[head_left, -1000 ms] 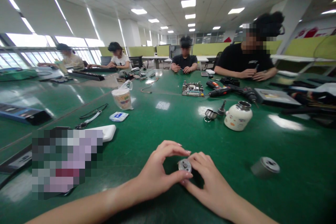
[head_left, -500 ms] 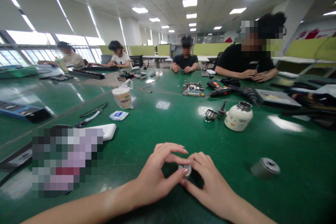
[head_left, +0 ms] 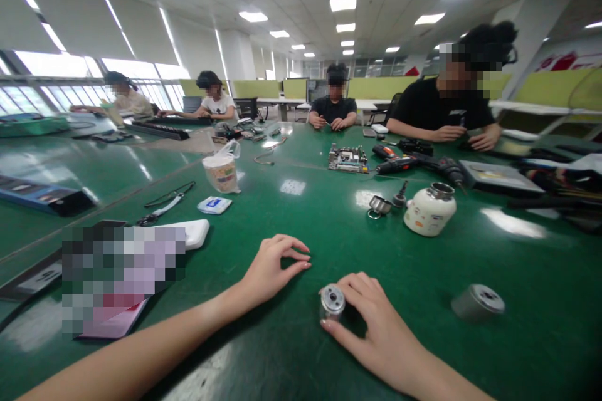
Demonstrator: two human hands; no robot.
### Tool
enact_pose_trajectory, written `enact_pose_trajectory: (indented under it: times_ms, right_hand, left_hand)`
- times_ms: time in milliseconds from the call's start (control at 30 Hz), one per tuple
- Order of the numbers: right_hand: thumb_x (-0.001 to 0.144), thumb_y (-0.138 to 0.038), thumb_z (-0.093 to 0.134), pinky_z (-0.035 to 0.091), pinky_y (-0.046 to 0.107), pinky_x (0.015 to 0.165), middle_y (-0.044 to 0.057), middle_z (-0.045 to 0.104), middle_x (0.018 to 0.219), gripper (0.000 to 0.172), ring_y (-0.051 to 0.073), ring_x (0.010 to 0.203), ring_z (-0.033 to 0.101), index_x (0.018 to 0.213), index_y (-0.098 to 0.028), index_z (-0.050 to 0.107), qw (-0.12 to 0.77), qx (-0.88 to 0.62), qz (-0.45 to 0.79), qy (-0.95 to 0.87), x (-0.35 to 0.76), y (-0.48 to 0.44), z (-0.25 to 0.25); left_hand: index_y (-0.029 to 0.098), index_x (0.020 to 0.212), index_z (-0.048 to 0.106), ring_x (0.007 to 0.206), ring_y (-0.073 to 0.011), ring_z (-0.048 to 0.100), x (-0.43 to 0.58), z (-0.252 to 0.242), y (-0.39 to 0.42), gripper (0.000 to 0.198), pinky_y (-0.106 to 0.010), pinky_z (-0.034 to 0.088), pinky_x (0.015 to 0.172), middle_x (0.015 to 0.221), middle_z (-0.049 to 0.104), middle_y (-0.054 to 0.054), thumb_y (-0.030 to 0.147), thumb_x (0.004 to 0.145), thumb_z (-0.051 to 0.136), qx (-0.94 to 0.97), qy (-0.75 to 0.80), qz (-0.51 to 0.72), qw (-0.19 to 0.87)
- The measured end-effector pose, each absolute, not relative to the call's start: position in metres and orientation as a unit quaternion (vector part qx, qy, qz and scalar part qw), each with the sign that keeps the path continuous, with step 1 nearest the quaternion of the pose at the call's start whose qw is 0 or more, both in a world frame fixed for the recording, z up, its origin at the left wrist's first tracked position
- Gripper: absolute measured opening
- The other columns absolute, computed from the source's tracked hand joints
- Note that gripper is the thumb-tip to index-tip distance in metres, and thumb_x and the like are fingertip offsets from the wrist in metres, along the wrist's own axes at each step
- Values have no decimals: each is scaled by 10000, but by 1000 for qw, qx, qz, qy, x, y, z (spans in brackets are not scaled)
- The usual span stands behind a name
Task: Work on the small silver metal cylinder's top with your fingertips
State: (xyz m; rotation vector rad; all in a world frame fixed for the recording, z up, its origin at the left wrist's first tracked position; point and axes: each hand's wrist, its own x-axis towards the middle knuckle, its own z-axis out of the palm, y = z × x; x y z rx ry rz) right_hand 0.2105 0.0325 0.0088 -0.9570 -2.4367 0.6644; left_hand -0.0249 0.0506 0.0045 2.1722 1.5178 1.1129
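Observation:
My right hand (head_left: 374,316) grips a small silver metal cylinder (head_left: 332,304) between thumb and fingers. It stands on the table, its round end face up, with a dark centre and small holes. My left hand (head_left: 275,269) is apart from it to the left, over the table, thumb and fingers parted with nothing between them. Off to the right of my right hand is a second, similar metal cylinder (head_left: 478,302), touched by neither hand.
On the green table (head_left: 263,351) are a cream bottle (head_left: 430,210), a metal cup (head_left: 379,205), a circuit board (head_left: 348,158), power drills (head_left: 399,163), a bagged paper cup (head_left: 221,172) and a white packet (head_left: 214,205). A pink and partly blurred item (head_left: 126,288) lies left. Several people sit farther back.
My left hand has let go of the metal cylinder and moved up and left, uncovering its end face. My right hand keeps its hold. The person at right has moved their hands apart.

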Motion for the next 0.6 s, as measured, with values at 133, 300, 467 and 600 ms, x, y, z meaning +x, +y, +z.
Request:
enact_pose_trajectory:
  times_ms: [133,300,467,600]
  right_hand:
    - [889,-292,646,437,409,834,38,627,988,138,233,931,552,1014,-236,626,219,-345,235,-882,210,33,9]
    - [889,-286,647,434,416,837,42,622,993,138,235,933,545,1013,-231,620,224,-343,237,-881,211,33,8]
    - [889,-276,649,436,411,832,45,621,995,132,237,947,544,1008,-227,618,236,-337,237,-880,212,32,4]
    - [891,-275,645,441,406,820,44,620,974,106,236,943,550,980,-224,616,241,-338,233,-880,211,33,4]
  left_hand:
    - [237,1015,695,1139,-270,612,-29,-4,56,233,-452,365,988,980,782,-17,227,796,773,752,524,377,132]
    - [219,1018,682,1005,-236,673,-15,11,41,197,-404,401,942,927,783,-21,277,843,749,743,517,401,138]
    - [235,998,684,1053,-235,633,11,30,13,199,-373,411,941,934,774,-17,240,820,773,764,441,435,182]
    - [245,953,709,1020,-230,632,17,32,6,165,-371,426,917,969,765,-24,199,809,775,759,440,435,203]
